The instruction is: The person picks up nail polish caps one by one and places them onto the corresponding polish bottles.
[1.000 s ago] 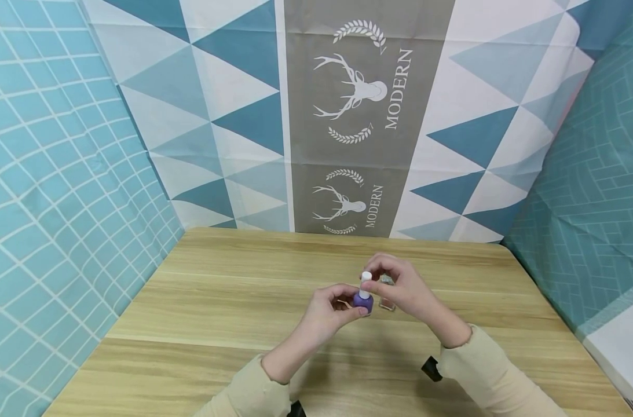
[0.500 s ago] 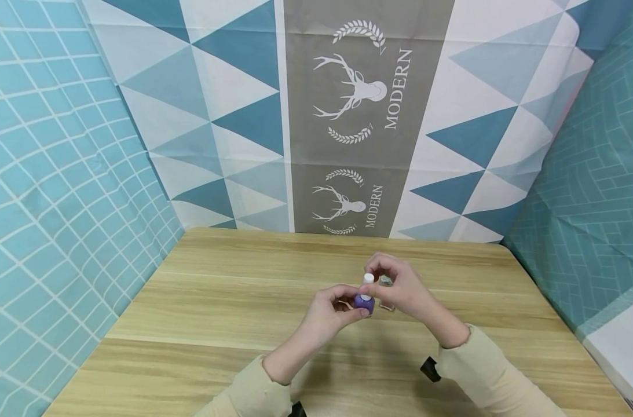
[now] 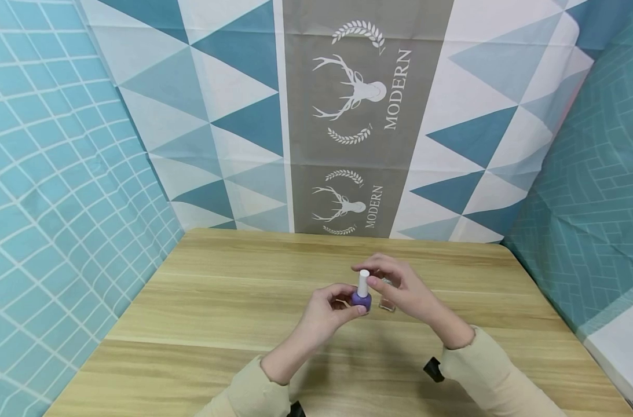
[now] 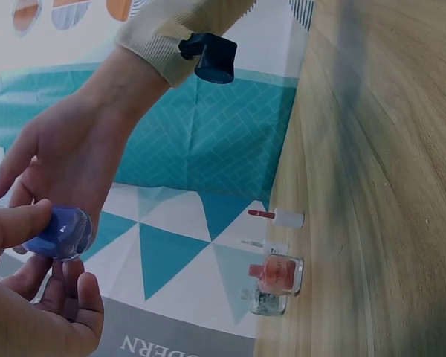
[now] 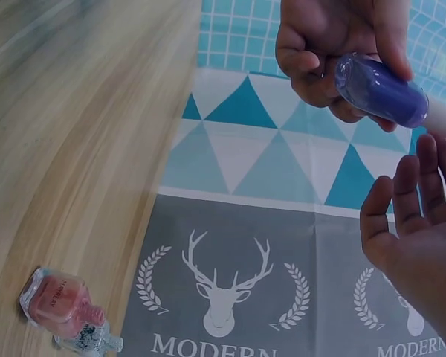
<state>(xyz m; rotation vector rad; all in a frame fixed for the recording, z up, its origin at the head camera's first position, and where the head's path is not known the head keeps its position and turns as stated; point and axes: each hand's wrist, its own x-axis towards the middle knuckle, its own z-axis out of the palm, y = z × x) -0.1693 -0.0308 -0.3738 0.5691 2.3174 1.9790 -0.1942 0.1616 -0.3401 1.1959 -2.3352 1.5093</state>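
My left hand [image 3: 329,310] pinches a small purple nail polish bottle [image 3: 361,300] by its glass body, above the table. Its long white cap [image 3: 363,282] is seated on the neck and points up. Around that cap is my right hand [image 3: 402,286], fingers loosened; the index finger stretches past the cap top and the thumb tip sits right at its side. In the right wrist view the fingers of my right hand [image 5: 416,216] spread just beside the cap [image 5: 442,119]. The left wrist view shows the purple bottle [image 4: 59,234] between thumb and fingers.
On the wooden table [image 3: 217,307] stand an uncapped pink polish bottle [image 4: 279,275] and a clear glitter one [image 4: 266,301], partly behind my right hand in the head view. Beside them two caps stand brush up, one white [image 4: 288,218]. Patterned cloth [image 3: 342,116] backs the table.
My right fingers have loosened round the cap, the index finger straightening to the left, and more of the white cap shows. The bottle has shifted slightly left in my left hand's hold.
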